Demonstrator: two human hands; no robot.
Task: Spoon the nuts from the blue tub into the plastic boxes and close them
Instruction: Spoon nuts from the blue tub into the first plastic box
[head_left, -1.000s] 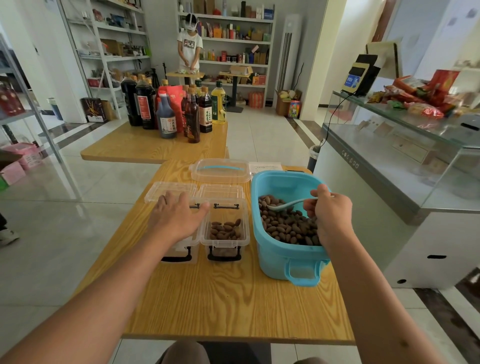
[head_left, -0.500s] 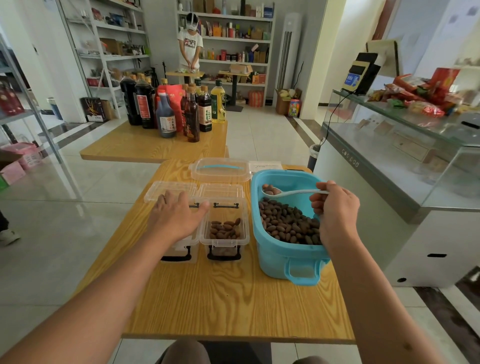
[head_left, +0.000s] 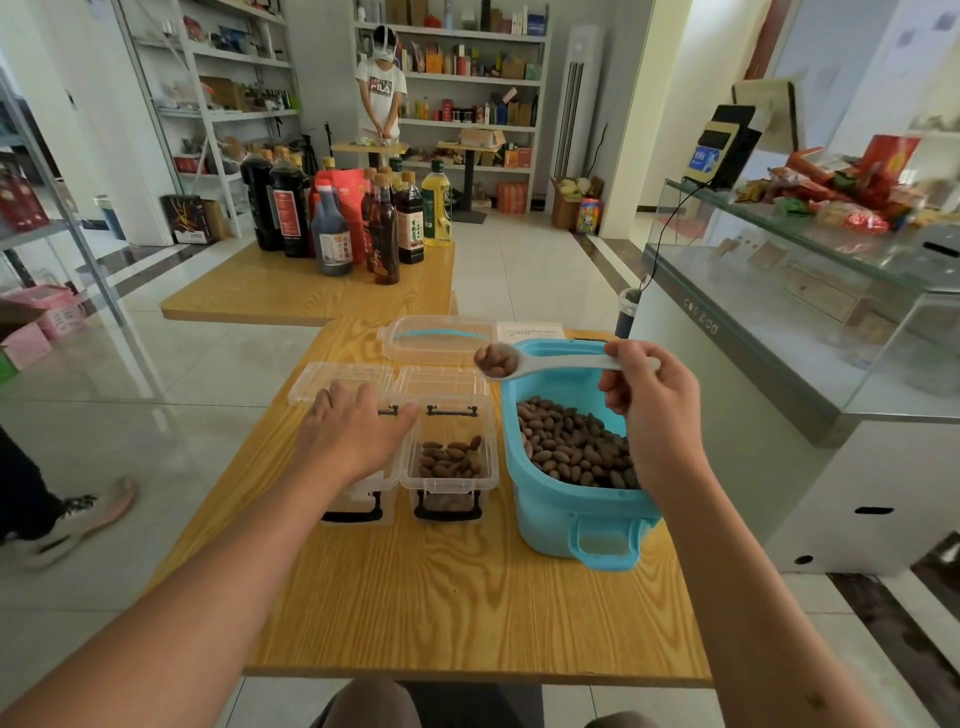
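The right hand (head_left: 655, 410) pinches a white plastic spoon (head_left: 524, 362) loaded with brown nuts, held above the blue plastic tub (head_left: 576, 512) at its 11 o'clock rim. The left hand (head_left: 353, 431), fingers flat, rests on the left clear plastic box (head_left: 358, 501) (contents hidden). The right clear plastic box (head_left: 450, 462) holds some nuts.

Left hand (head_left: 353, 434) extended forward, palm down, fingers straight and slightly spread, thumb angled out to the right. Right hand (head_left: 649, 410) raised higher, wrist bent, fingers curled in a pinch grip, thumb on top. Both forearms bare, reaching forward from the lower frame corners.
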